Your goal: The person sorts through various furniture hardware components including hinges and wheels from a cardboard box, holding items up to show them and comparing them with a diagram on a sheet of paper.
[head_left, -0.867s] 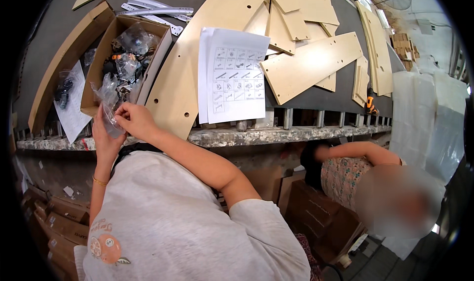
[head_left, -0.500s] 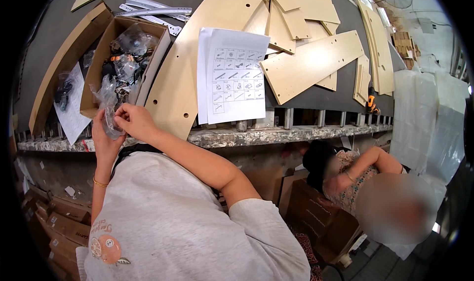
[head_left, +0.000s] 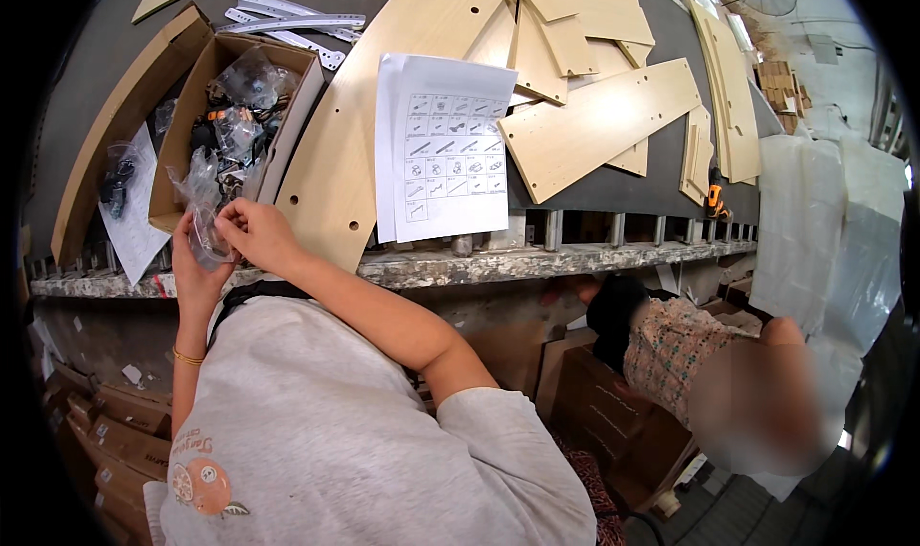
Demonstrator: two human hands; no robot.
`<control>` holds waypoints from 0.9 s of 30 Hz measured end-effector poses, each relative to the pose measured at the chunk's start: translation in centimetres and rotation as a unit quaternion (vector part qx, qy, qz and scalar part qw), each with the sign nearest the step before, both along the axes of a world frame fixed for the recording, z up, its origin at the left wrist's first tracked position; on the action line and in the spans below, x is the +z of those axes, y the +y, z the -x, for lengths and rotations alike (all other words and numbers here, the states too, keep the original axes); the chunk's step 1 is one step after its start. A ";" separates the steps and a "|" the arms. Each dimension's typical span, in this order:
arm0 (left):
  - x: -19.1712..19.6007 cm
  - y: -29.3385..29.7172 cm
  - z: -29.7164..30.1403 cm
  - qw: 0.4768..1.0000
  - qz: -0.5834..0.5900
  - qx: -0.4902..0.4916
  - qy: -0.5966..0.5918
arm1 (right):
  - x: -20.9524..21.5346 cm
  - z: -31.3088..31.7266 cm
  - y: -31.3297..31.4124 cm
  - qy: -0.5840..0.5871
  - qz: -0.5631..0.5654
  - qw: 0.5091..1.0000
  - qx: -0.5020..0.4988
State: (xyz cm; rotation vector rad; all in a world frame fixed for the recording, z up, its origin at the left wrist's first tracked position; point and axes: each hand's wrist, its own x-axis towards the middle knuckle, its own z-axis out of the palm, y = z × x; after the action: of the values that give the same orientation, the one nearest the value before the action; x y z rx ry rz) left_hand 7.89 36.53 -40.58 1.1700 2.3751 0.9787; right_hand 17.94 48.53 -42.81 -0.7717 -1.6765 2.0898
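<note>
A crinkled clear plastic bag [head_left: 204, 210] is between my two hands at the near edge of the cardboard box [head_left: 305, 105]. My left hand [head_left: 196, 266] is closed round the bag's lower left side. From the other side, the fingertips of my right hand [head_left: 257, 235] pinch the bag. What the bag contains is too small to make out. Inside the box lie more clear bags and dark metal hardware [head_left: 230, 124]. Left of it, a bag of dark parts [head_left: 117, 184] rests on a white sheet [head_left: 141, 206].
A printed parts sheet [head_left: 443, 162] lies on pale wooden panels [head_left: 599, 124]. Metal drawer slides [head_left: 287, 19] are behind the box. An orange and black power screwdriver [head_left: 715, 196] is at the right. Another person [head_left: 685, 354] is beyond the bench edge, lower right.
My hands keep hold of the plastic bag with little movement. The view has shifted slightly. The other person's arm at the right has changed position.
</note>
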 end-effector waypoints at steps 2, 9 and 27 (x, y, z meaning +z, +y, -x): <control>0.0 0.1 -0.1 1.000 -0.011 0.004 0.011 | 0.2 0.0 -0.1 0.009 -0.026 0.999 -0.021; 0.9 0.2 -0.6 0.990 0.038 -0.014 0.137 | 2.6 -0.4 0.5 0.050 -0.170 0.975 -0.132; 2.3 1.0 -1.8 0.955 0.061 -0.064 0.282 | 1.7 0.1 -0.5 0.047 0.095 0.994 -0.041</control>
State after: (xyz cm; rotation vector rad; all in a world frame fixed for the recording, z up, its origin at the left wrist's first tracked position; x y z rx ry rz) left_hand 9.69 37.52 -38.31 1.7085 2.6787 0.4844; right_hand 17.84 48.05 -41.08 -0.7708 -1.3896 2.2132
